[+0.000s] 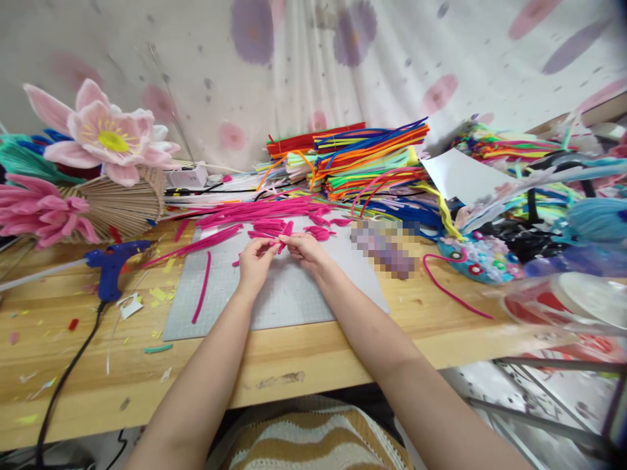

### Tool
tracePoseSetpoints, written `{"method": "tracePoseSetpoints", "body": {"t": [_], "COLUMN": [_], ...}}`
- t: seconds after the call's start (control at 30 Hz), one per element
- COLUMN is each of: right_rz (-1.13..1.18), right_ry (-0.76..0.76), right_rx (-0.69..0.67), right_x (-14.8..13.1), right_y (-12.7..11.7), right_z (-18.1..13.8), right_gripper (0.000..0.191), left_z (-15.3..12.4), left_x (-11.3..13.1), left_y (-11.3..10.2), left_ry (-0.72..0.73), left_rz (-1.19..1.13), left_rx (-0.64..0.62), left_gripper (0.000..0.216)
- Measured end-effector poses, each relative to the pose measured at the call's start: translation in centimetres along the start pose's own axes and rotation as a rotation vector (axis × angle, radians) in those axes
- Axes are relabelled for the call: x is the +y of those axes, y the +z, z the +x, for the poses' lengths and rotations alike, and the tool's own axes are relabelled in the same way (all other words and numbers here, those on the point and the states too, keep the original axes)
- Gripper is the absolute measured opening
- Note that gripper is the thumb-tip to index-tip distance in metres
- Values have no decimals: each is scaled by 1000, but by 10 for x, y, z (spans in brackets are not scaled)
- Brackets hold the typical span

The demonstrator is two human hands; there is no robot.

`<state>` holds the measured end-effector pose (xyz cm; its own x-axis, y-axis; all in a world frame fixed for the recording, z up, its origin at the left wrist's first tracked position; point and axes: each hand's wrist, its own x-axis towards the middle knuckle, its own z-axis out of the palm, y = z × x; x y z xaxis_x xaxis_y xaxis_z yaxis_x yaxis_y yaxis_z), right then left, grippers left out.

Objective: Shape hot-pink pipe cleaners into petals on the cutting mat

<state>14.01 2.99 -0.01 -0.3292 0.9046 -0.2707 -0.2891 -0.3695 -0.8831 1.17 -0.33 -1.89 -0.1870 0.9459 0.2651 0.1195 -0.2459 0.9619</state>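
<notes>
Your left hand [258, 258] and right hand [306, 250] are pinched closed on one magenta piece [287, 230] over the mat [223, 281]; its shape's too small to read. Magenta loops [318, 233] behind look done; straight stems [264, 210] still unbent.

Clothing [304, 447]: you wear a textured piece in wavy bands of mustard-brown and off-white.
Forearms [208, 365]: yours are bare as far as they show.
Left hand [255, 264]: your fingers are ungloved.
Right hand [308, 252]: ungloved too.
</notes>
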Motion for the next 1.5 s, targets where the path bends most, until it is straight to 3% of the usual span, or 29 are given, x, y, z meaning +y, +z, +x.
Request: {"method": "tracePoseSetpoints", "body": {"t": [0.13,0.27,0.37,0.5,0.63,0.8,0.93,1.13,1.23,1.4,1.5], "right_rz": [-18,-16,-7,-11,-44,-142,-239,-291,-255,-90,-110], "right_ry": [12,18,8,-25,-64,-89,-155,-235,-177,-75,-85], "right_rx": [6,49,111,140,137,126,125,141,103,-105,-117], "right_x": [-2,-2,-1,1,0,0,0,-1,0,2,0], "right_y": [0,2,4,6,5,3,2,4,2,-7,-10], "right_z": [-1,-2,-1,2,1,-2,-2,-2,-1,1,0], "right_gripper": [39,41,39,42,43,38,36,34,35,37,37], "left_z": [3,4,3,0,-2,-4,-5,-5,-4,-3,-4], "left_x": [4,4,1,4,17,24,26,32,30,27,27], "left_y": [-5,-4,1,10,15,14,15,16,15,14,13], "left_ry": [101,90,-25,-283,-481,-560,-573,-766,-745,-605,-578], "left_rz": [166,227,125,-174,-273,-356,-421,-616,-605,-442,-396], "left_rx": [-79,-94,-58,-10,-89,-127,-68,-19,-44,-14,-41], "left_gripper": [12,11,14,25,25,19,14,12,11,9,17]}}
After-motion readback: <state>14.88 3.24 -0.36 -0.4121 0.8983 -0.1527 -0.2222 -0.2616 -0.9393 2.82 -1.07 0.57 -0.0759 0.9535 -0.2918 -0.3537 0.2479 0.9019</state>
